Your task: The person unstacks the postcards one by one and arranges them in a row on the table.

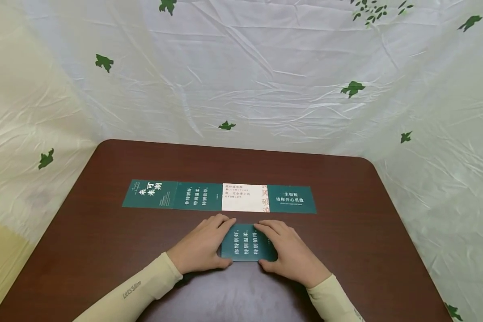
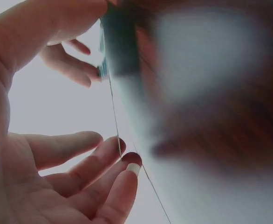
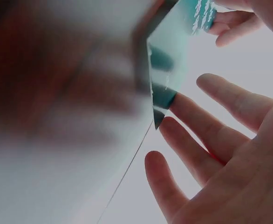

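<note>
A dark green card [image 1: 245, 243] with white Chinese characters lies near the table's front edge, between the two hands. My left hand [image 1: 203, 246] holds its left side, thumb at the near corner and index finger at the far corner. On the other side, my right hand [image 1: 291, 252] spans the card from far edge to near edge, its fingers covering part of the print. In the right wrist view, the green card [image 3: 162, 95] shows beside the fingertips, low against the table. Both wrist views have blurred areas.
Behind the hands, several cards form a side-by-side row: a green card [image 1: 150, 194] at the left end, another green card [image 1: 197, 197], a white card [image 1: 245, 199] with reddish print, and a green card [image 1: 291, 200] at the right. White leaf-patterned cloth [image 1: 265, 89] surrounds the brown table [image 1: 84, 223].
</note>
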`<control>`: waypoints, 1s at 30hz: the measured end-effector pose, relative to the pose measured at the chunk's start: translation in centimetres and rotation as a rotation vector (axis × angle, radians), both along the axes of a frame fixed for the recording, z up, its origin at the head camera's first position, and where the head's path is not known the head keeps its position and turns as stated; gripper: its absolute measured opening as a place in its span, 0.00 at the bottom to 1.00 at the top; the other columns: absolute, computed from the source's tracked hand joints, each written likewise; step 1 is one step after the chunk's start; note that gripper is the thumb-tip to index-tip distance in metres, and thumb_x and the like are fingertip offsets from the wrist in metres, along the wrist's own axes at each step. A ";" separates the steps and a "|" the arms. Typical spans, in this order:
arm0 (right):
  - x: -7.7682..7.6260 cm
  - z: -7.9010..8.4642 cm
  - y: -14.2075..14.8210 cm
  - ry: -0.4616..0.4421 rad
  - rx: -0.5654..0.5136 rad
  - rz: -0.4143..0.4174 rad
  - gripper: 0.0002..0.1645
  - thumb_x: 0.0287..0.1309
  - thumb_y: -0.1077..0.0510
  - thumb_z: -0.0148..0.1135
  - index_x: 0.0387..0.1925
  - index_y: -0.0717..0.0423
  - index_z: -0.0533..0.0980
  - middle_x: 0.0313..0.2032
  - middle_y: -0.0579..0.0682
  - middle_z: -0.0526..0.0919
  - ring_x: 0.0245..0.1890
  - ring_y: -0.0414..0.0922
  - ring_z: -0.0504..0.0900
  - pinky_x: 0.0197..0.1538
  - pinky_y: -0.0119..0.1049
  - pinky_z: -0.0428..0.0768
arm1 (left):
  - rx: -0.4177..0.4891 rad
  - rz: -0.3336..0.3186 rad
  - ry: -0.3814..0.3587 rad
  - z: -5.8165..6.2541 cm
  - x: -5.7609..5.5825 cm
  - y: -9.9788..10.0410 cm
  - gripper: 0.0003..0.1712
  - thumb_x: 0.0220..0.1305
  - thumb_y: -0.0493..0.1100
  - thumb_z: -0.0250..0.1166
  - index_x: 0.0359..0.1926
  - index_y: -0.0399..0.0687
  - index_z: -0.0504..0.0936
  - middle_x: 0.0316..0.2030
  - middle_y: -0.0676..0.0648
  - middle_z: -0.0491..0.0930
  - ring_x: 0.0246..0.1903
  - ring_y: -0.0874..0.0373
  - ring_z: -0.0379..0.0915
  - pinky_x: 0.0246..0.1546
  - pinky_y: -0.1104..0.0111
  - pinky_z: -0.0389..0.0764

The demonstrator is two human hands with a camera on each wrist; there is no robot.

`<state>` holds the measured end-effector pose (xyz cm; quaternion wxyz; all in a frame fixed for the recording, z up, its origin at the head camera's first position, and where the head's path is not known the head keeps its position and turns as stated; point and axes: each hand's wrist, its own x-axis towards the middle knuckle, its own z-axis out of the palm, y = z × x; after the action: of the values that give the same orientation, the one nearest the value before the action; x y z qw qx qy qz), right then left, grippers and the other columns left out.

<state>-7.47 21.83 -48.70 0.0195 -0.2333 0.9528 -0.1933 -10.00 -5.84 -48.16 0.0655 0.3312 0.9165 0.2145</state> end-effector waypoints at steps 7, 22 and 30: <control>-1.8 1.4 4.1 0.016 0.060 -0.033 0.52 0.49 0.47 0.84 0.76 0.48 0.73 0.73 0.49 0.76 0.74 0.52 0.73 0.75 0.62 0.73 | -0.011 -0.026 0.077 0.8 -2.2 4.4 0.56 0.58 0.63 0.78 0.79 0.40 0.69 0.67 0.45 0.75 0.61 0.52 0.75 0.67 0.55 0.79; -6.6 3.5 15.0 -0.095 0.084 -0.179 0.53 0.55 0.56 0.77 0.81 0.52 0.65 0.78 0.59 0.68 0.79 0.65 0.55 0.73 0.74 0.55 | -0.112 -0.098 0.128 1.9 -9.9 17.2 0.56 0.60 0.70 0.75 0.79 0.45 0.70 0.67 0.48 0.77 0.62 0.54 0.76 0.67 0.58 0.77; -8.7 3.6 19.6 -0.161 0.105 -0.280 0.57 0.57 0.56 0.77 0.84 0.49 0.59 0.79 0.59 0.66 0.79 0.65 0.51 0.73 0.72 0.51 | -0.151 -0.089 0.114 2.0 -12.8 23.1 0.56 0.60 0.71 0.75 0.81 0.50 0.68 0.73 0.50 0.74 0.69 0.55 0.74 0.70 0.56 0.73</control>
<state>-16.22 41.47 -45.14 0.0810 -0.0808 0.9801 -0.1621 -22.83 17.28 -46.19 0.0476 0.3776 0.9166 0.1224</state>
